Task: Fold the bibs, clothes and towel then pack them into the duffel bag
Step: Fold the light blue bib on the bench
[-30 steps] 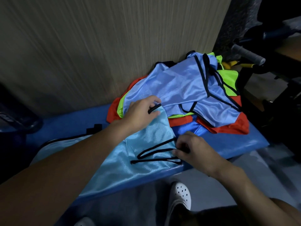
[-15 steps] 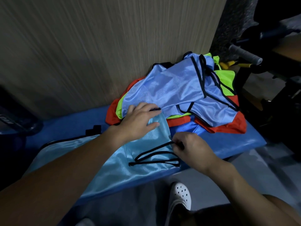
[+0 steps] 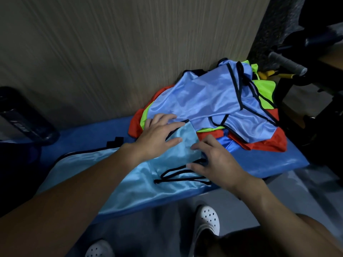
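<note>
A light blue bib (image 3: 130,179) with black trim lies spread along the blue padded bench (image 3: 278,160), its right part folded over. My left hand (image 3: 159,134) rests flat on the top of that fold, fingers apart, touching the black trim. My right hand (image 3: 213,162) grips the fold's right edge just above the loose black straps (image 3: 176,175). Behind them sits a pile of unfolded bibs: a periwinkle one (image 3: 213,102) on top, neon green (image 3: 267,91) and red (image 3: 263,145) ones underneath.
A wood-grain panel (image 3: 130,52) stands right behind the bench. A dark bag-like object (image 3: 24,119) sits at the far left. Black gym equipment with a grey grip (image 3: 285,64) crowds the right side. My white clogs (image 3: 207,219) are on the grey floor below.
My right hand moved up from the black straps to the fold's right edge. My left hand went from pinching the trim to lying flat on the fold.
</note>
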A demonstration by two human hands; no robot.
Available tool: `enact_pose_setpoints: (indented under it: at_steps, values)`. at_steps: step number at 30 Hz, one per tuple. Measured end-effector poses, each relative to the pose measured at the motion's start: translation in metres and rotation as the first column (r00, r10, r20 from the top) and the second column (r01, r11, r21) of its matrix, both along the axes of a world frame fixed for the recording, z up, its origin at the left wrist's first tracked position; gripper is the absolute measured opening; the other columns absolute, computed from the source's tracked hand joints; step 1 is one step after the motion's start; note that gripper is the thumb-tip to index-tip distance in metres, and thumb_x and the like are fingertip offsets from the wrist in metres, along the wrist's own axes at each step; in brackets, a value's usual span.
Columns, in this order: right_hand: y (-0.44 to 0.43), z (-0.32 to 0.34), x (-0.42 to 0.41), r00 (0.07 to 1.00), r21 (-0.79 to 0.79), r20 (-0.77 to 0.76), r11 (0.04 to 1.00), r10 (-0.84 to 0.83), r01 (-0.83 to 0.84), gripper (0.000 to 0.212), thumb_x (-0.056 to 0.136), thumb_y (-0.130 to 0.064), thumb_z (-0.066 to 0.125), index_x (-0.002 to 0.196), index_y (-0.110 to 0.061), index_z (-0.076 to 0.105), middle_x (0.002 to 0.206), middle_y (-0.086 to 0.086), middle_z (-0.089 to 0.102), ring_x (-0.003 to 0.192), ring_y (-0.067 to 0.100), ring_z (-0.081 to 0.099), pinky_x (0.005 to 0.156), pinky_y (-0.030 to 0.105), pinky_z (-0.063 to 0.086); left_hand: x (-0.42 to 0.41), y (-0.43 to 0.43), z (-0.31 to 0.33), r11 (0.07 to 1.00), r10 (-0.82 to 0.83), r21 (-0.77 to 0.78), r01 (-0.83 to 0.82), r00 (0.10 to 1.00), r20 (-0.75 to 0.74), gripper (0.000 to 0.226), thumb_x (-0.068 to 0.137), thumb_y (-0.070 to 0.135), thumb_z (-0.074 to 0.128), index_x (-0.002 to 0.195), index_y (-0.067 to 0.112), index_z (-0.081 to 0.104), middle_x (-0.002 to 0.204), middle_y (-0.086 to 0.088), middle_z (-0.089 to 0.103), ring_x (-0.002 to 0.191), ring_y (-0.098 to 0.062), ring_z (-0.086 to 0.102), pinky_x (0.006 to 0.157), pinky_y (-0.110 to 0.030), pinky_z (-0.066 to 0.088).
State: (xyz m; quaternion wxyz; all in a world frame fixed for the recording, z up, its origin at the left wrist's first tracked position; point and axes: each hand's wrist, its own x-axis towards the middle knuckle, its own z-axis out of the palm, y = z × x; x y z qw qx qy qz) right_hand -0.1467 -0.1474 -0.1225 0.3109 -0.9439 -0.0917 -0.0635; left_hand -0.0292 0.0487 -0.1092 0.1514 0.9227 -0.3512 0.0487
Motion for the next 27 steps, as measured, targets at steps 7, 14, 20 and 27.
enact_pose_setpoints:
  at_steps: [7, 14, 20, 27]
  values:
    - [0.06, 0.02, 0.023, 0.983, -0.005, 0.144, 0.994, 0.11, -0.111, 0.042, 0.083, -0.052, 0.059, 0.103, -0.017, 0.069, 0.095, -0.004, 0.051, 0.089, 0.02, 0.057, 0.082, 0.039, 0.05, -0.039, 0.084, 0.005, 0.875, 0.339, -0.35, -0.336, 0.939, -0.055, 0.038, 0.085, 0.052, 0.051, 0.108, 0.028, 0.07, 0.115, 0.009, 0.063, 0.11, -0.019, 0.054, 0.094, -0.042, 0.04]
    - [0.184, 0.032, 0.063, 0.924, 0.043, 0.026, 0.923, 0.382, -0.382, 0.027, 0.084, -0.038, 0.057, 0.094, -0.015, 0.068, 0.092, 0.001, 0.063, 0.091, 0.021, 0.059, 0.086, 0.042, 0.048, -0.12, 0.225, -0.022, 0.554, 0.74, -0.352, -0.754, 0.64, -0.207, 0.034, 0.079, 0.045, 0.05, 0.088, 0.02, 0.07, 0.09, -0.003, 0.068, 0.085, -0.028, 0.063, 0.083, -0.046, 0.053]
    - [0.295, 0.024, 0.121, 0.893, 0.002, -0.148, 0.903, 0.425, -0.43, 0.021, 0.088, -0.027, 0.068, 0.102, -0.011, 0.065, 0.102, 0.008, 0.067, 0.098, 0.025, 0.061, 0.091, 0.043, 0.047, -0.177, 0.269, -0.032, 0.224, 0.761, -0.331, -0.917, 0.377, -0.529, 0.03, 0.093, 0.03, 0.064, 0.118, 0.016, 0.055, 0.098, -0.002, 0.059, 0.08, -0.011, 0.058, 0.071, -0.032, 0.046]
    - [0.349, 0.007, 0.157, 0.847, -0.107, -0.39, 0.895, 0.362, -0.432, 0.043, 0.088, -0.031, 0.07, 0.124, -0.012, 0.057, 0.109, -0.001, 0.057, 0.106, 0.021, 0.058, 0.094, 0.032, 0.046, -0.177, 0.275, -0.038, 0.017, 0.515, -0.273, -0.962, 0.243, -0.822, 0.041, 0.094, 0.04, 0.062, 0.122, 0.015, 0.045, 0.071, -0.005, 0.07, 0.052, -0.018, 0.064, 0.05, -0.034, 0.052]
